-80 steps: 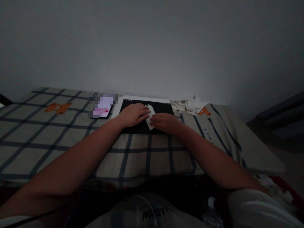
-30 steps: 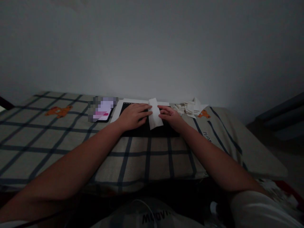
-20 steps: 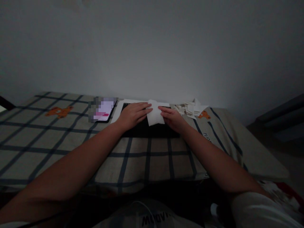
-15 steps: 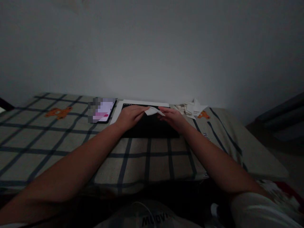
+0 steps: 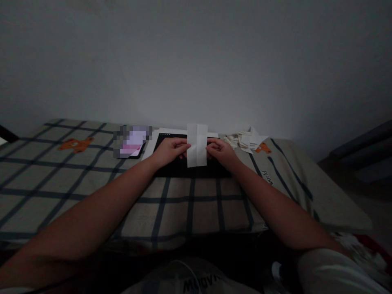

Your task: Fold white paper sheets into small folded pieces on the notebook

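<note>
Both hands pinch a white sheet of paper point(image 5: 197, 145), the left hand point(image 5: 169, 150) at its left edge, the right hand point(image 5: 221, 152) at its right, holding it upright above a black mat point(image 5: 171, 169) on the checked bedsheet point(image 5: 92, 179); folded paper pieces point(image 5: 245, 139) lie nearby.

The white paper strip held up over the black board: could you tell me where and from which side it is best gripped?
Probably at its two long side edges near mid-height, one hand from each side, as the left hand and right hand pinch the paper strip now. It stands upright and thin above the black board, so side pinches should keep it flat.
</note>
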`<state>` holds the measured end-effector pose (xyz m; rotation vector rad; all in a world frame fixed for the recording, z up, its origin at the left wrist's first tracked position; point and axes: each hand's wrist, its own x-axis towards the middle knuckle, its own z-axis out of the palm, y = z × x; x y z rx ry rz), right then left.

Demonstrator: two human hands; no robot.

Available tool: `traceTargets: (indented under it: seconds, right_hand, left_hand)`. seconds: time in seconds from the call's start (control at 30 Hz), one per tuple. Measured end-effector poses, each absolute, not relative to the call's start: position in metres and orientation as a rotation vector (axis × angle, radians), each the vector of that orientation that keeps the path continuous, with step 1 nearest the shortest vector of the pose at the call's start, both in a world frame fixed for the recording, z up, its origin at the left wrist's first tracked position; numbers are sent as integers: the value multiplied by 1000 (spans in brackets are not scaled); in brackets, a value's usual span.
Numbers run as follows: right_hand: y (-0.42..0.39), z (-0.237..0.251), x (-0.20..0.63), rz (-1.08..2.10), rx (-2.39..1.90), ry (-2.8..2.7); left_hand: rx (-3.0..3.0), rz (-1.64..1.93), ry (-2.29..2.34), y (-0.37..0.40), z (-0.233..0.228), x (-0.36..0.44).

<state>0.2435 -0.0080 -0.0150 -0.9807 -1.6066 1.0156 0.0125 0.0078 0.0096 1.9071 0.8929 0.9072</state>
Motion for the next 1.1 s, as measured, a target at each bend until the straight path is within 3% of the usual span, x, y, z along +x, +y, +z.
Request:
traceTargets:
  seconds: [0.37,0.77,1.1]
  right_hand:
    - [-11,-15,244,1168,-980,-1574]
    - [-15,-8,247,853,-1064,-1711]
    - [-10,-18,241,917,-967,-1700]
  left_hand:
    - [1916,852,876,8,11,10]
    - [1907,917,905,6,9,10]
    - [1838,919,868,5,4,19]
